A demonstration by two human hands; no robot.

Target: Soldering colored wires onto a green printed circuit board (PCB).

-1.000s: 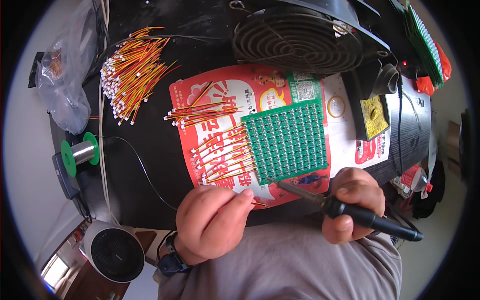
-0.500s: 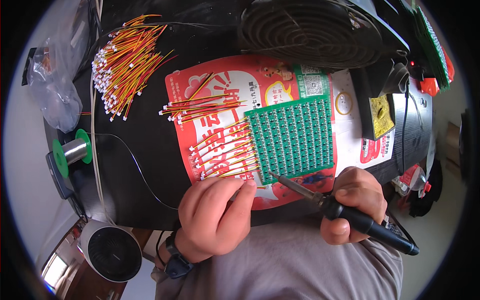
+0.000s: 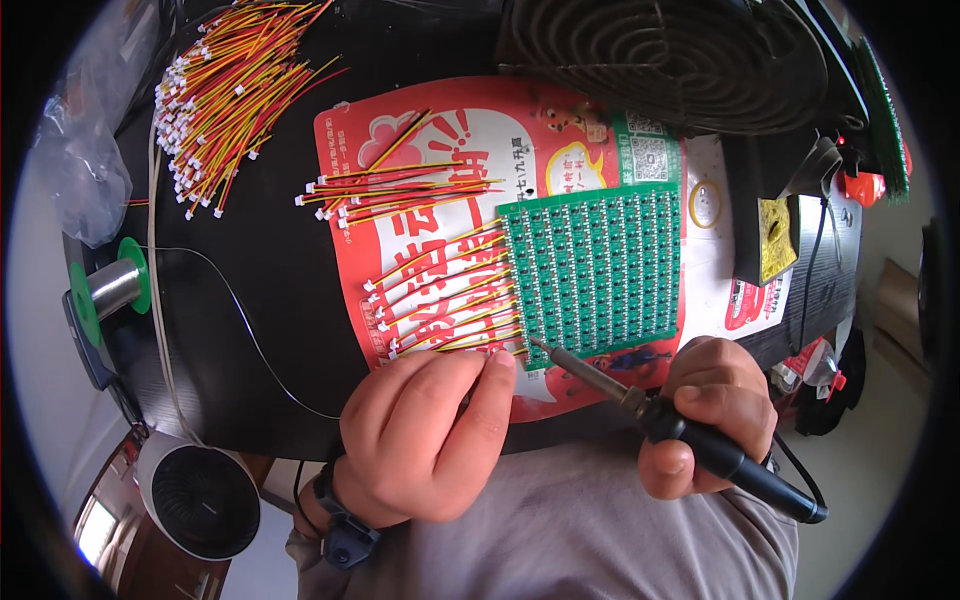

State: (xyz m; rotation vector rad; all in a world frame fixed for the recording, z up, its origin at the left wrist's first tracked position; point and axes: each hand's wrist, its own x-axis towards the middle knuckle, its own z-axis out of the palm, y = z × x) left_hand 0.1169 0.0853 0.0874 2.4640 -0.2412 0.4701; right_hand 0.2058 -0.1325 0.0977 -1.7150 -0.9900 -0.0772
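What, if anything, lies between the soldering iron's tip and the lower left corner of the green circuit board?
Nothing visible does. The soldering iron in the right hand has its tip right at the green circuit board corner; the left hand sits beside it.

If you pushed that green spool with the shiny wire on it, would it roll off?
The green-flanged spool of silver solder wire lies on its side at the black table's edge, so its round flanges would probably let it roll. It looks small but likely heavy for its size. Its trailing thin wire seems floppy.
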